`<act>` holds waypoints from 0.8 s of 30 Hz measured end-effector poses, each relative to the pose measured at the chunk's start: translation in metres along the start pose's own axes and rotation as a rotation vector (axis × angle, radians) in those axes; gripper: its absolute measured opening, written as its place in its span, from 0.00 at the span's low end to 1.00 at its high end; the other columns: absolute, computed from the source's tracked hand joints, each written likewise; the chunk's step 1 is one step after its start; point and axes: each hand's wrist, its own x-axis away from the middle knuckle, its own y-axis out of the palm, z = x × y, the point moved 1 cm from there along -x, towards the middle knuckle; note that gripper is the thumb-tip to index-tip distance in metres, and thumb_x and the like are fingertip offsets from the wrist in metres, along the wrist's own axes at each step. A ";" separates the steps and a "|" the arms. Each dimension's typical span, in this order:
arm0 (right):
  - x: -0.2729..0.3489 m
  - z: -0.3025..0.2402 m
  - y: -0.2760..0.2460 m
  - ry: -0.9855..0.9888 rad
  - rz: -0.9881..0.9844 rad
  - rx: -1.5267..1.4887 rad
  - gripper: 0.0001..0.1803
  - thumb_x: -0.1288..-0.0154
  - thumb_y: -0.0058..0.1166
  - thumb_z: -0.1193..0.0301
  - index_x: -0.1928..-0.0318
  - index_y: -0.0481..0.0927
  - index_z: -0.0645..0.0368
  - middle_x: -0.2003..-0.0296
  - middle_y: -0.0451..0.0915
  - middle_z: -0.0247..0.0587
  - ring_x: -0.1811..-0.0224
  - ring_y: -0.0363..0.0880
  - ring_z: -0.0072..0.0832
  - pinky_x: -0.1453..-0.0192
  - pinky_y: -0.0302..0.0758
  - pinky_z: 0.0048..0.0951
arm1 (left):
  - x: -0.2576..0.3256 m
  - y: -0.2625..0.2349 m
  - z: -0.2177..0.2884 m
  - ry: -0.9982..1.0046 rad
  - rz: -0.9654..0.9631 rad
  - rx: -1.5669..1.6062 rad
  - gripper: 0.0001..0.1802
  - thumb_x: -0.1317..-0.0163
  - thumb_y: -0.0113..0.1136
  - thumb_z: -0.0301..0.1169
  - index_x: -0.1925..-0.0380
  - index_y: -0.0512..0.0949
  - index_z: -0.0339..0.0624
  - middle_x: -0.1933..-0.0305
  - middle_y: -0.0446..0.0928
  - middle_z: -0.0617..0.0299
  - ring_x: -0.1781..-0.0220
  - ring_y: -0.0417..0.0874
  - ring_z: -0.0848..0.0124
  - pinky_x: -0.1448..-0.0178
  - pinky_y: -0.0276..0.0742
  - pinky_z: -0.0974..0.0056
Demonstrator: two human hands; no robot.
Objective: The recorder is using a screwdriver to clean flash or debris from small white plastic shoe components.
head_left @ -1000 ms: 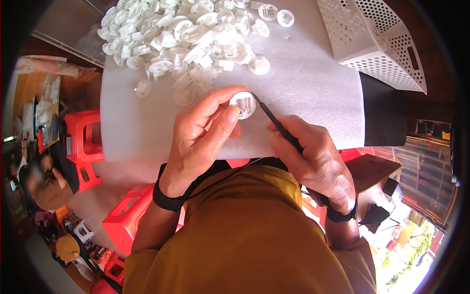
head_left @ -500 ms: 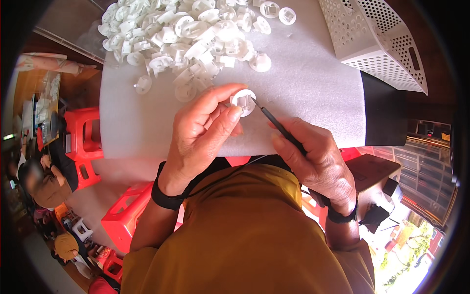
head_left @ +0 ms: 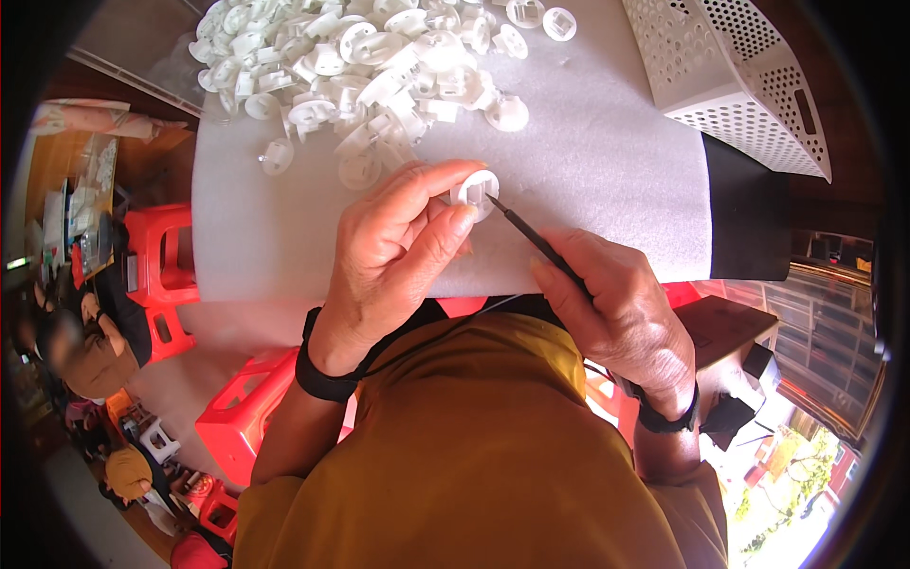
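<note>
Between the thumb and fingers of my left hand (head_left: 396, 248) is a small round white plastic part (head_left: 479, 193) with a raised square frame in its middle. My right hand (head_left: 616, 302) grips a thin dark pen-like tool (head_left: 534, 237), its pointed tip at the right side of that frame. Whether the tip presses on the plastic or only hovers there, I cannot tell. Beyond my hands lies a large heap of similar white plastic parts (head_left: 379, 71), with a few loose ones around its edge.
White foam sheeting (head_left: 607, 209) covers the table. A perforated white basket (head_left: 749, 123) stands at the far right, beside a black surface (head_left: 744, 213). Red plastic stools (head_left: 242, 417) are at the left, where other people (head_left: 90, 356) sit farther off. A dark-topped box (head_left: 725, 332) is on my right.
Both hands stay in nearly the same pose. The white part has shifted very slightly, and the tool's tip sits a little lower against its frame.
</note>
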 end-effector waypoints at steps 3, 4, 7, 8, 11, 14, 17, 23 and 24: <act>0.000 0.000 0.000 -0.021 -0.002 0.038 0.06 0.38 0.53 0.76 0.61 0.74 0.65 0.74 0.74 0.53 0.73 0.76 0.53 0.70 0.72 0.44 | 0.000 0.000 0.000 0.001 -0.002 -0.009 0.15 0.35 0.55 0.23 0.49 0.75 0.32 0.60 0.76 0.61 0.68 0.76 0.79 0.65 0.75 0.73; 0.001 0.000 0.000 -0.032 -0.004 0.057 0.06 0.38 0.53 0.76 0.61 0.73 0.65 0.75 0.74 0.52 0.73 0.76 0.53 0.70 0.72 0.44 | 0.000 0.000 0.000 0.001 -0.004 -0.009 0.15 0.35 0.55 0.23 0.49 0.75 0.32 0.60 0.76 0.61 0.68 0.76 0.79 0.65 0.75 0.73; 0.001 -0.001 -0.001 -0.029 -0.016 0.058 0.05 0.38 0.52 0.77 0.62 0.73 0.65 0.75 0.74 0.52 0.73 0.75 0.52 0.70 0.72 0.44 | 0.000 0.001 0.001 -0.002 0.003 -0.016 0.15 0.35 0.55 0.23 0.49 0.75 0.32 0.60 0.76 0.61 0.68 0.76 0.79 0.65 0.75 0.73; 0.000 -0.001 -0.001 -0.027 -0.015 0.058 0.05 0.38 0.52 0.77 0.62 0.73 0.65 0.75 0.74 0.52 0.73 0.75 0.52 0.70 0.72 0.44 | 0.001 0.001 0.001 -0.012 0.010 -0.016 0.15 0.34 0.54 0.25 0.48 0.75 0.32 0.60 0.78 0.61 0.67 0.76 0.79 0.64 0.75 0.73; 0.000 -0.002 0.000 -0.041 -0.005 0.041 0.05 0.38 0.52 0.77 0.63 0.73 0.65 0.74 0.74 0.51 0.72 0.75 0.51 0.69 0.72 0.44 | 0.001 0.001 0.002 -0.032 0.013 -0.021 0.16 0.32 0.52 0.28 0.47 0.75 0.33 0.59 0.79 0.62 0.67 0.76 0.80 0.63 0.75 0.73; 0.000 -0.001 0.002 -0.052 0.001 0.040 0.05 0.39 0.52 0.77 0.63 0.73 0.65 0.74 0.74 0.51 0.71 0.76 0.50 0.68 0.72 0.44 | 0.002 -0.001 0.002 -0.054 0.008 -0.048 0.15 0.31 0.51 0.29 0.48 0.75 0.33 0.60 0.79 0.61 0.67 0.77 0.80 0.63 0.75 0.73; 0.000 -0.004 0.007 -0.066 0.004 0.013 0.05 0.39 0.53 0.76 0.63 0.73 0.65 0.74 0.74 0.50 0.71 0.76 0.50 0.68 0.72 0.44 | 0.000 0.000 0.002 -0.036 -0.003 -0.072 0.13 0.31 0.50 0.28 0.50 0.77 0.34 0.62 0.79 0.61 0.67 0.77 0.79 0.65 0.76 0.73; -0.002 -0.005 0.008 -0.049 -0.059 0.018 0.05 0.39 0.53 0.75 0.64 0.73 0.64 0.74 0.75 0.50 0.71 0.76 0.49 0.68 0.72 0.44 | 0.000 -0.003 0.004 -0.073 -0.012 -0.042 0.14 0.30 0.49 0.29 0.51 0.77 0.34 0.64 0.79 0.60 0.68 0.78 0.78 0.65 0.75 0.72; -0.002 -0.004 0.008 -0.049 -0.045 0.010 0.05 0.39 0.53 0.75 0.65 0.73 0.64 0.75 0.75 0.50 0.71 0.76 0.50 0.68 0.72 0.44 | -0.001 -0.004 0.004 -0.119 -0.030 -0.041 0.16 0.29 0.49 0.31 0.49 0.76 0.32 0.63 0.79 0.59 0.67 0.77 0.77 0.62 0.75 0.71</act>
